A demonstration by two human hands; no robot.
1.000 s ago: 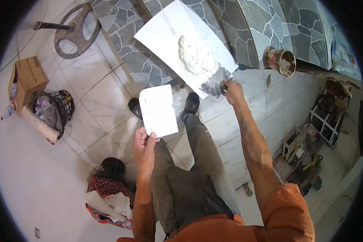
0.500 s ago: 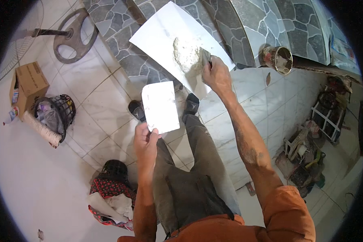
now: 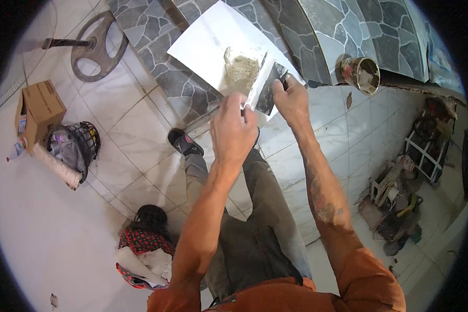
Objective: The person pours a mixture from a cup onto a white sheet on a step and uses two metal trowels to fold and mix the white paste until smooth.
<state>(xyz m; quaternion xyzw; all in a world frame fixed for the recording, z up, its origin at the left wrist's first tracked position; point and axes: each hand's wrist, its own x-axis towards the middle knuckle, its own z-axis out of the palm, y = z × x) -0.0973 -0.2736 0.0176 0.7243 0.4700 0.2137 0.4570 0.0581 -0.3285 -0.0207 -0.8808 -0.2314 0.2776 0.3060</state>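
Swung up and across from over the left leg, the left hand [image 3: 233, 130] now brings its plate [image 3: 259, 80] beside the heap [image 3: 242, 73], turned from face-up to nearly edge-on, while the right hand [image 3: 292, 104] sits slightly farther right, its scraper [image 3: 271, 93] showing more of the dark blade. Nearest are the trousers [image 3: 260, 234], legs apart, with one shoe [image 3: 184, 143] plain to see and the other mostly hidden by the left forearm. Beyond them, the left fingers pinch the near end of the plate, whose long axis runs away from them and a little rightward. Right fingers grasp the scraper by its right side; the blade stands just right of the plate, its length roughly parallel, and whether the two touch I cannot tell. Lying straight ahead of the left fingertips and left of the plate, the heap is nearer the left hand than the right; plate and scraper both stand between it and the right fingers. Under the heap lies the white sheet [image 3: 203, 44], set askew, one corner toward the person. It rests on the stone-patterned steps [image 3: 317, 47], and a can [image 3: 360, 74] tilts at their edge, well right of the right hand.
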